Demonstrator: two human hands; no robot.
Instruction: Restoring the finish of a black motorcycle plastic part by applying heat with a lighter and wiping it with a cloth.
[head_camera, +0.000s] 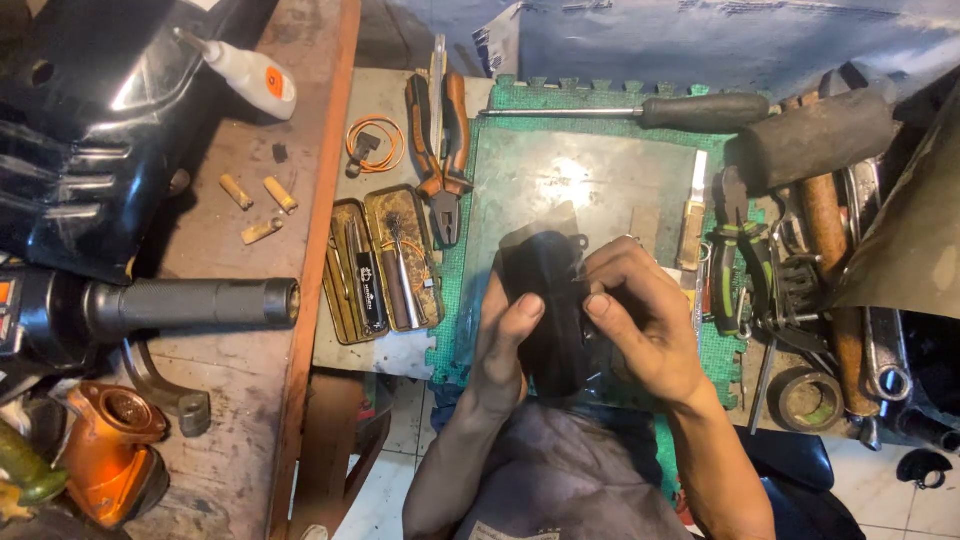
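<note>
Both hands grip 1 black oblong part (545, 300), held upright above the green mat (560, 180) near the front edge of the desk (250, 170). The left hand (505, 345) wraps the lower left side of the part, thumb pressed against its face. The right hand (640, 310) closes on the right side, fingers curled over the upper edge and thumb on the front. Thin clear film shows around the part; how far it extends cannot be determined.

Surrounding items:
- An open metal tin (385, 265) holding small tools lies just left of the mat.
- Orange-handled pliers (443, 150) lie above the tin, jaws pointing toward the person.
- A coil of orange wire (375, 143) sits left of the pliers.
- A long screwdriver (640, 110) with a black handle lies across the far edge of the mat.
- A rubber mallet (815, 135) rests at the right, over a heap of wrenches and green-handled pliers (735, 275).
- A roll of tape (805, 398) lies at the lower right.
- A white glue bottle (250, 72) and 3 short tan tubes (258, 205) lie on the wooden surface at left.
- A grey cylindrical tool barrel (195, 303) points right, toward the tin.
</note>
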